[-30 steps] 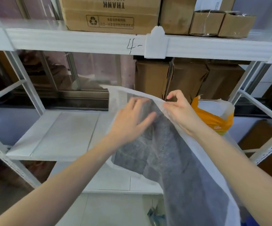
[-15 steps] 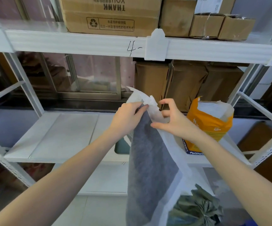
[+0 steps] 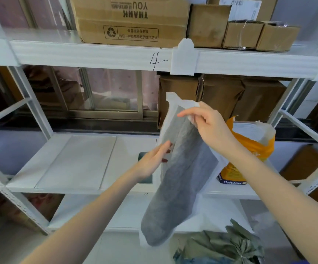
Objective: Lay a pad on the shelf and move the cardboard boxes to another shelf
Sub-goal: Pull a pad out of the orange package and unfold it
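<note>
Right hand (image 3: 209, 126) has the grip: thumb + fingers pinched on the top corner of the pad (image 3: 181, 178), up at about chest level in front of the rack. Left hand (image 3: 154, 161) is lower, fingers fairly straight, laid against the pad's left edge partway down; looks like touching/steadying, not pinching, tho fingertips are partly behind the white border so can't be sure.

Pad hangs down from the right-hand pinch, long axis near vertical, slightly slanted w/ bottom end swinging toward the person + left. Folded or bunched lengthwise, grey face out, white margin round it. Not on any shelf yet.

Key relation: the bare stretch of middle shelf (image 3: 74, 161) lies left of + beyond the pad, horizontal, so the pad needs turning from hanging to flat and spreading leftward. Left hand is the nearer one to that open space; my guess is it takes the free edge and draws it out left while right keeps the corner.

Further back: orange bag (image 3: 249, 149) stands on the same shelf just right of the pad. Behind, brown cardboard boxes (image 3: 221, 96) at the rear; more boxes (image 3: 131, 20) on the upper shelf
</note>
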`<state>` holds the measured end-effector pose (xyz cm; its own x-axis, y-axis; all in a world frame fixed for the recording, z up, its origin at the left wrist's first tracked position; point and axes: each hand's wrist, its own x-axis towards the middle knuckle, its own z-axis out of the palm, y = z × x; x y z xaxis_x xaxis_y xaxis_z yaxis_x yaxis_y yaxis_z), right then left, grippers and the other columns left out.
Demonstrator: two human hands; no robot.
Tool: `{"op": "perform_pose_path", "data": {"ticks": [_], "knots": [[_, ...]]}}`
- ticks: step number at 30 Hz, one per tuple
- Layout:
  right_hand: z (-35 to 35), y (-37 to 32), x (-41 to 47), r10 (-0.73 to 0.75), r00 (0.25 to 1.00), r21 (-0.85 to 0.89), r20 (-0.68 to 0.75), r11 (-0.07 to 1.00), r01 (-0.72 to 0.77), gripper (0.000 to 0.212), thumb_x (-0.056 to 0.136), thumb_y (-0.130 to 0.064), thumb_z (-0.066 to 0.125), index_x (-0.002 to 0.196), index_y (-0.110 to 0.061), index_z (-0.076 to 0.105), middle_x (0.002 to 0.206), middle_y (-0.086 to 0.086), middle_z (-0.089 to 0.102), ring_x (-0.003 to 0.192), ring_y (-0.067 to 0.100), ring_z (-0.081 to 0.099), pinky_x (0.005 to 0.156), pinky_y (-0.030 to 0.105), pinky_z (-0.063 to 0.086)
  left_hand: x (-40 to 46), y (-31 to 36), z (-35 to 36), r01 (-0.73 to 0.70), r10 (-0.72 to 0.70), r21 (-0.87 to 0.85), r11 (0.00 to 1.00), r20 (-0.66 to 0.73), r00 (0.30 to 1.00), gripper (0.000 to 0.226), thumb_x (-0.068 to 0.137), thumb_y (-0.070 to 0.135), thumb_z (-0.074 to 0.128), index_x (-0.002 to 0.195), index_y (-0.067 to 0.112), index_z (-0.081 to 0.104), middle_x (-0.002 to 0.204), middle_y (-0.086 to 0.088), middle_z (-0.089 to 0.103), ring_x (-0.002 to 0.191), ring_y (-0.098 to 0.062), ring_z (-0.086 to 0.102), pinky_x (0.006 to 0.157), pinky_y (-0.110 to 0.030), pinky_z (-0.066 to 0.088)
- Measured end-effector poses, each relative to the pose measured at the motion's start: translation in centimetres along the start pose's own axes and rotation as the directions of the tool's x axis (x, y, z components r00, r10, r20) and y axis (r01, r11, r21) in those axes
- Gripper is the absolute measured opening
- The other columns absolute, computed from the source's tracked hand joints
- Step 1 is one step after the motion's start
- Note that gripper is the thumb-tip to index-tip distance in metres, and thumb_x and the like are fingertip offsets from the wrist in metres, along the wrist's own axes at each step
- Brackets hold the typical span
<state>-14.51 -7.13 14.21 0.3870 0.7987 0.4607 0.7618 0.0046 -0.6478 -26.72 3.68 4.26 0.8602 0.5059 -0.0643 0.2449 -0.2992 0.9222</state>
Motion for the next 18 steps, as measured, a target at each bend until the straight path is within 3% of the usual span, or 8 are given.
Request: {"op": "perform_pose_path", "data": {"ticks": [3,8,11,13,14,16,18], "knots": [[-0.5,-0.4,0.4,0.089,0.995,0.077,0.034,0.993,-0.092,0.037,0.096,-0.002,0.032,0.112,-0.010,0.064,0.076,-0.008,0.033,0.069,0.003,0.040,0.060,0.005,0.034,-0.7,-1.5,1.6,0.044,-0.048,0.028,0.999,0.144,0.988,0.055,0.094,0.056,0.031,0.144,0.035,0.024,0.132,0.018,0.039,0.120,-0.005,0.042,0.099,-0.025,0.028],[-1.2,-1.1,0.5,0.079,0.970,-0.066,0.232,0.996,-0.065,0.052,0.079,0.009,0.050,0.123,-0.018,0.057,0.076,-0.009,0.029,0.070,0.002,0.036,0.061,-0.003,0.032,0.4,-3.8,4.3,0.025,-0.041,0.072,0.997,0.226,0.973,0.082,0.086,0.034,0.063,0.148,0.033,0.009,0.151,-0.002,0.031,0.127,-0.026,0.048,0.101,-0.039,0.045],[-1.9,-1.9,0.3,0.061,0.971,-0.058,0.233,0.997,-0.049,0.055,0.078,0.012,0.050,0.124,-0.019,0.057,0.070,-0.014,0.023,0.064,-0.007,0.040,0.071,-0.012,0.026,1.2,-5.8,6.1,0.134,-0.144,0.069,0.989,0.166,0.976,0.082,0.086,0.032,0.062,0.149,0.025,0.010,0.148,-0.008,0.035,0.127,-0.029,0.048,0.101,-0.040,0.045],[-2.6,-2.2,0.4,0.055,0.974,-0.053,0.222,0.998,-0.045,0.058,0.078,0.013,0.049,0.123,-0.022,0.057,0.070,-0.016,0.024,0.070,-0.016,0.044,0.089,-0.003,0.026,1.4,-7.7,7.3,0.228,-0.235,0.062,0.972,0.158,0.959,0.079,0.086,0.034,0.059,0.148,0.022,0.013,0.148,-0.009,0.037,0.131,-0.027,0.043,0.105,-0.039,0.040],[-2.9,-2.3,0.4,0.050,0.975,-0.058,0.217,0.998,-0.039,0.059,0.077,0.013,0.049,0.123,-0.023,0.058,0.070,-0.015,0.028,0.088,-0.013,0.046,0.100,0.006,0.023,1.5,-8.8,8.0,0.261,-0.266,0.054,0.964,0.171,0.949,0.078,0.086,0.036,0.058,0.148,0.022,0.013,0.149,-0.008,0.036,0.132,-0.026,0.041,0.106,-0.037,0.037],[-3.7,-2.4,0.7,0.022,0.977,-0.074,0.212,0.997,-0.006,0.059,0.077,0.013,0.049,0.122,-0.024,0.057,0.073,0.002,0.044,0.123,0.022,0.041,0.108,0.020,0.021,1.8,-10.7,9.2,0.297,-0.301,0.049,0.954,0.206,0.931,0.083,0.083,0.043,0.059,0.149,0.026,0.011,0.149,-0.004,0.035,0.133,-0.024,0.040,0.106,-0.035,0.036],[-4.5,-2.5,0.9,-0.034,0.975,-0.099,0.220,0.993,0.057,0.060,0.077,0.015,0.049,0.119,-0.027,0.057,0.094,0.034,0.055,0.120,0.040,0.033,0.109,0.007,0.011,2.9,-13.4,10.7,0.309,-0.311,0.041,0.950,0.212,0.927,0.092,0.074,0.049,0.060,0.148,0.028,0.011,0.147,-0.003,0.041,0.130,-0.023,0.043,0.108,-0.042,0.036]]}}
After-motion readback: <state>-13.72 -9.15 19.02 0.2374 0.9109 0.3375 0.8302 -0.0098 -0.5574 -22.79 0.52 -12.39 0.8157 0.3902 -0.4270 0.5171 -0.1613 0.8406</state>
